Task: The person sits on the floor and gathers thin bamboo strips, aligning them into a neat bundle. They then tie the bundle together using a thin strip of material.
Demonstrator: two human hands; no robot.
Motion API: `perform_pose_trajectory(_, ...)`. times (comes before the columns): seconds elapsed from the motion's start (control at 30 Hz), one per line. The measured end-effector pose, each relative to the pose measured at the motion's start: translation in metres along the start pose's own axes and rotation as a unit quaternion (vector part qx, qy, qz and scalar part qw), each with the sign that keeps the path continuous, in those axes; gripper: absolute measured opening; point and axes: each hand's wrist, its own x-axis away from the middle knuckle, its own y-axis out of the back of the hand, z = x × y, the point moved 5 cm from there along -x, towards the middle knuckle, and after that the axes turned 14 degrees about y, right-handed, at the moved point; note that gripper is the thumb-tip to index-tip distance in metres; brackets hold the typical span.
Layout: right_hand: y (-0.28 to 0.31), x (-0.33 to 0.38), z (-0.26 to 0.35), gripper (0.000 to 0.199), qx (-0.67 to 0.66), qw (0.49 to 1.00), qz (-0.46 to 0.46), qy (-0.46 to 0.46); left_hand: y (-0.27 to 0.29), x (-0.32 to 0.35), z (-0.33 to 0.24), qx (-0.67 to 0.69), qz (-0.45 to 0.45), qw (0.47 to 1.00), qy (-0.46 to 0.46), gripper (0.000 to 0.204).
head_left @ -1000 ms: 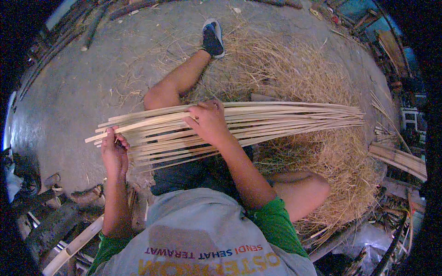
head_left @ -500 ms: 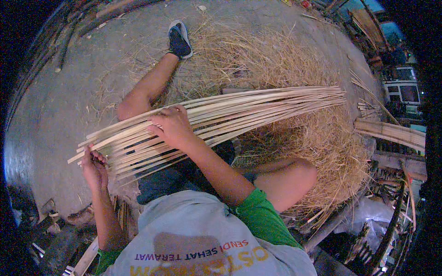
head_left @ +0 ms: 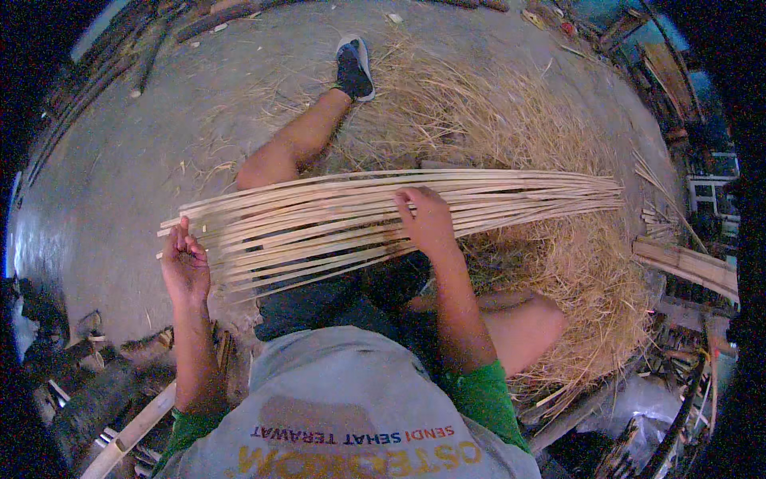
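A wide fan of long, pale bamboo strips (head_left: 335,209) lies across my lap, loose and spread at the left, drawn close together at the right. At the left ends of the strips is my left hand (head_left: 187,267), palm up, its index finger raised and the other fingers loosely curled; no strip shows firmly gripped in it. My right hand (head_left: 428,223) rests over the middle of the fan, thumb and fingers bent downward with a gap between them. Whether its fingertips press on a strip is hard to see.
Straw-like shavings (head_left: 558,279) are heaped beyond and right of my legs. My outstretched leg ends in a dark shoe (head_left: 353,72). A flat wooden board (head_left: 686,267) and split pieces lie at the right, near a clear plastic bag (head_left: 638,407). Dark poles (head_left: 88,104) line the far left.
My right hand has slid rightward along the strips toward their middle. My left hand has loosened at the strip ends and raised its index finger. The whole view has shifted slightly.
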Motion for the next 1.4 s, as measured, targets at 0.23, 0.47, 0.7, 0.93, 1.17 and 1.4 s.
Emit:
perform_pose_trajectory(0.23, -0.029, 0.009, -0.013, 0.016, 0.097, 0.994, 0.021, 0.038, -0.03, 0.012, 0.024, -0.094, 0.027, 0.994, 0.044, 0.022)
perform_pose_trajectory(0.47, -0.024, 0.006, -0.02, 0.018, 0.115, 0.993, -0.009, 0.031, -0.04, 0.02, 0.028, -0.295, 0.019, 0.955, 0.035, 0.023)
perform_pose_trajectory(0.7, 0.006, 0.003, 0.004, 0.016, 0.057, 0.995, 0.021, 0.078, -0.071, 0.033, 0.02, -0.822, -0.055, 0.339, -0.454, 0.029)
perform_pose_trajectory(0.93, -0.016, -0.006, 0.019, 0.025, 0.025, 0.995, 0.045, 0.09, -0.04, 0.01, -0.008, -0.831, -0.004, 0.49, -0.263, 0.029)
perform_pose_trajectory(1.17, -0.038, -0.011, 0.033, 0.026, -0.006, 0.98, -0.089, 0.18, -0.031, 0.013, -0.027, -0.794, 0.035, 0.537, -0.282, 0.018)
perform_pose_trajectory(1.4, -0.044, -0.017, 0.033, 0.022, 0.003, 0.993, -0.007, 0.114, -0.042, 0.018, -0.023, -0.817, 0.033, 0.399, -0.415, 0.024)
